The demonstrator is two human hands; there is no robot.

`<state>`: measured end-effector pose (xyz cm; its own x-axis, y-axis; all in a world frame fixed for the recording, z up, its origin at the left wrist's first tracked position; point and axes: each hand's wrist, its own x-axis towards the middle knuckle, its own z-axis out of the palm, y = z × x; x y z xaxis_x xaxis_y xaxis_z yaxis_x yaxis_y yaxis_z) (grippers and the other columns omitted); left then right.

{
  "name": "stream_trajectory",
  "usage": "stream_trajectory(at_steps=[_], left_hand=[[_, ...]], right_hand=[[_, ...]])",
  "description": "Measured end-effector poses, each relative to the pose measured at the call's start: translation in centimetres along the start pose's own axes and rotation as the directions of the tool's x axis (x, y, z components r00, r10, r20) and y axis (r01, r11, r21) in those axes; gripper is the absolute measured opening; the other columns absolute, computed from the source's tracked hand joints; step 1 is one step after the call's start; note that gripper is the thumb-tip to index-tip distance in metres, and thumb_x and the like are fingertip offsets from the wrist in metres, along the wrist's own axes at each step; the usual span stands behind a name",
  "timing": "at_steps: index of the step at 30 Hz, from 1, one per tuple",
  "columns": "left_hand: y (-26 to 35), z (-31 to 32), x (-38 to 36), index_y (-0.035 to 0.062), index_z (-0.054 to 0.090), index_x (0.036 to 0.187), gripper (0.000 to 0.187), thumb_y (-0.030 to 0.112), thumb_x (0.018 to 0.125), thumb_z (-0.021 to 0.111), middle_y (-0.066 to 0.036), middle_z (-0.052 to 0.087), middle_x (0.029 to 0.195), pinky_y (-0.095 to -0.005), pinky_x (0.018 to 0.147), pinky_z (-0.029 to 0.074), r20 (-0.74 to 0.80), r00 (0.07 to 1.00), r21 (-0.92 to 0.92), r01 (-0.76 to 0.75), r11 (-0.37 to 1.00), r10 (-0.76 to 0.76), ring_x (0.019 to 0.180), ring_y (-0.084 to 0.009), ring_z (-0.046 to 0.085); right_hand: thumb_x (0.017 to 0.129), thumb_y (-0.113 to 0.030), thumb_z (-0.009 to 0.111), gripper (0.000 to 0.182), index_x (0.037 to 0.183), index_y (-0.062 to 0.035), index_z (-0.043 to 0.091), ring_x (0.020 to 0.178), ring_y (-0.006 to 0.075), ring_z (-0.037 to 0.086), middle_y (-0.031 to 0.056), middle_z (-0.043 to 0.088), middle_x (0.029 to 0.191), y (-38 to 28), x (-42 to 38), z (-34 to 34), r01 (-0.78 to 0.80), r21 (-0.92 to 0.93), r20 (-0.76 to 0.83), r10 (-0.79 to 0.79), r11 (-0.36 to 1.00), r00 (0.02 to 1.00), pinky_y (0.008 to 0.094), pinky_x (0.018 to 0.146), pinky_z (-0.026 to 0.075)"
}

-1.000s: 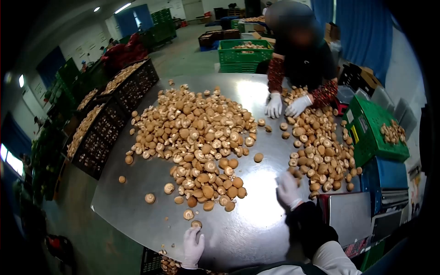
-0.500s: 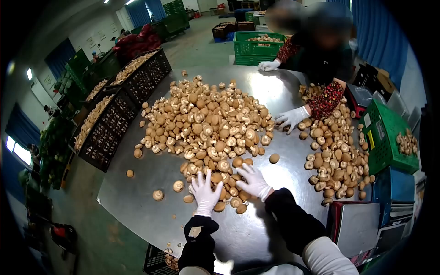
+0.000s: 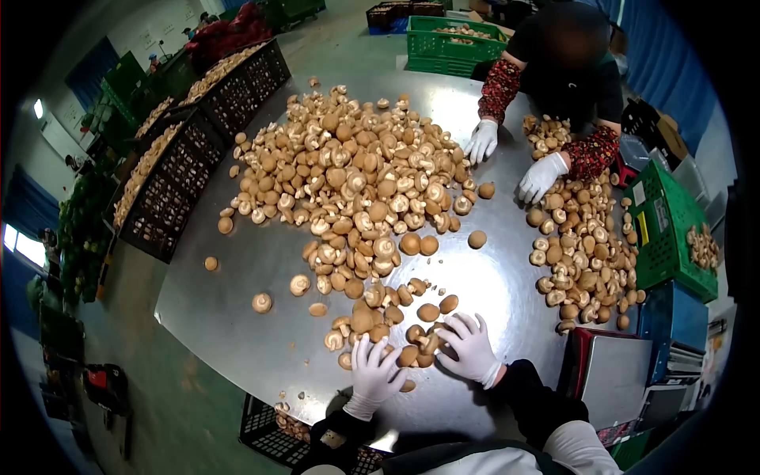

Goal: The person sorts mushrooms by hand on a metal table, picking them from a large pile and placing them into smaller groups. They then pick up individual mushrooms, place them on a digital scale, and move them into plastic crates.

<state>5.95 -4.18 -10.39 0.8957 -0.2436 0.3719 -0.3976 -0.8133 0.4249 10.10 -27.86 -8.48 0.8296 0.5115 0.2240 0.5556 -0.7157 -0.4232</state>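
Note:
Both of my hands wear white gloves and rest at the near part of a metal table [image 3: 229, 317]. My left hand [image 3: 375, 378] has its fingers spread against the near edge of a small cluster of brown mushrooms [image 3: 362, 320]. On the cluster's right side, my right hand [image 3: 469, 348] is open too, its fingertips touching mushrooms with stems showing. A large mushroom heap [image 3: 348, 174] lies just beyond, trailing down toward my hands. Some loose mushrooms [image 3: 262, 302] sit to the left of the cluster.
Opposite, a person in white gloves [image 3: 543, 177] handles a second mushroom pile [image 3: 586, 261] at the right. Black crates of mushrooms [image 3: 170, 190] line the left edge. A green crate [image 3: 669, 229] and stacked folders [image 3: 613, 380] stand right. Another black crate [image 3: 265, 427] is below the near edge.
My hands have moved nearer to my body, and a cluster of mushrooms has come with them, partly separated from the heap. The other person's hands have shifted toward the right pile.

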Motion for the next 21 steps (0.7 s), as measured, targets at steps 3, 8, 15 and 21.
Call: stream_trajectory(at_steps=[3, 8, 15, 21], left_hand=[[1.3, 0.9, -3.0, 0.0131, 0.062, 0.110, 0.043, 0.025, 0.070, 0.072, -0.013, 0.049, 0.123, -0.0551, 0.101, 0.030, 0.012, 0.997, -0.085, 0.083, 0.993, -0.082, 0.122, -0.0426, 0.037], [2.7, 0.9, -4.8, 0.0084, 0.061, 0.111, 0.037, 0.016, 0.075, 0.067, -0.013, 0.052, 0.114, -0.0488, 0.099, 0.033, -0.090, 0.976, -0.155, 0.183, 0.971, -0.198, 0.117, -0.0378, 0.042], [3.9, -1.0, -7.8, 0.0048, 0.059, 0.112, 0.036, 0.012, 0.076, 0.065, -0.016, 0.051, 0.115, -0.0472, 0.100, 0.034, -0.109, 0.937, -0.226, 0.303, 0.926, -0.333, 0.116, -0.0378, 0.043], [5.2, 0.2, -10.4, 0.0019, 0.053, 0.118, 0.044, 0.015, 0.077, 0.064, -0.018, 0.048, 0.121, -0.0464, 0.101, 0.032, -0.009, 0.950, -0.249, 0.302, 0.920, -0.314, 0.115, -0.0368, 0.044]], right_hand=[[0.067, -0.035, 0.069, 0.054, 0.116, -0.0150, 0.057, 0.119, 0.0353, 0.040, 0.0056, 0.051, 0.123, -2.3, 0.4, -1.5, -0.099, -0.087, -0.065, 0.094, 0.991, 0.993, 0.0605, 0.099, 0.024], [0.074, -0.021, 0.065, 0.044, 0.116, -0.0155, 0.057, 0.110, 0.0270, 0.049, 0.0047, 0.054, 0.116, -3.4, 0.8, 0.0, 0.107, -0.195, 0.016, -0.106, 0.975, 0.994, 0.0552, 0.102, 0.026], [0.073, -0.023, 0.068, 0.032, 0.100, -0.0102, 0.057, 0.098, 0.0269, 0.050, 0.0084, 0.056, 0.098, -3.5, 2.2, -0.2, -0.011, -0.118, 0.026, 0.014, 0.993, 1.000, 0.0472, 0.099, 0.031], [0.076, -0.026, 0.070, 0.050, 0.116, -0.0043, 0.053, 0.091, 0.0279, 0.059, 0.0127, 0.060, 0.100, -11.1, 3.0, -1.2, -0.071, 0.667, 0.216, -0.102, 0.742, 0.971, 0.0365, 0.081, 0.044]])
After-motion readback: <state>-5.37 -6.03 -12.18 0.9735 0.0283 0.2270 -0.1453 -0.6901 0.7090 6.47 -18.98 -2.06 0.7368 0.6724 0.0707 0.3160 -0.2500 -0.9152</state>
